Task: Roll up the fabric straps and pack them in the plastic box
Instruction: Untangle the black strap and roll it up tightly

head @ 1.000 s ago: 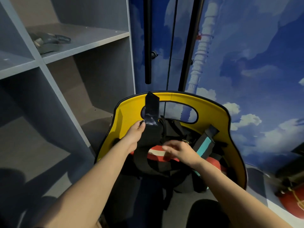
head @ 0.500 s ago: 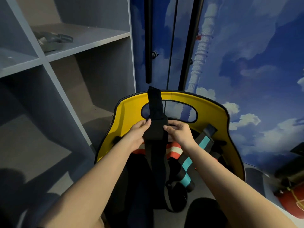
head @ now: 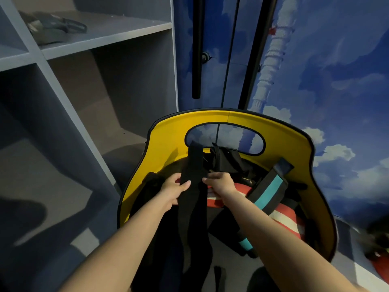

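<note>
A wide black fabric strap (head: 193,171) runs from the yellow chair back down toward my lap. My left hand (head: 174,191) pinches its left edge and my right hand (head: 221,182) pinches its right edge, both at the same height. Its top end stands up in front of the oval cut-out of the yellow chair (head: 168,148). On the seat lie a black-and-teal strap (head: 270,190), a red-and-white striped strap (head: 284,218) and more black straps (head: 227,159). No plastic box is in view.
An open grey shelf unit (head: 101,41) stands at the left, with a dark object (head: 54,26) on its upper shelf. Behind the chair is a blue sky-printed wall (head: 336,70) with black vertical bars (head: 197,47). A red object (head: 381,268) sits at the lower right edge.
One second ago only my left hand held the strap's end up. My right hand then came up and took the strap too. Now the strap's top end sits lower and both hands grip it.
</note>
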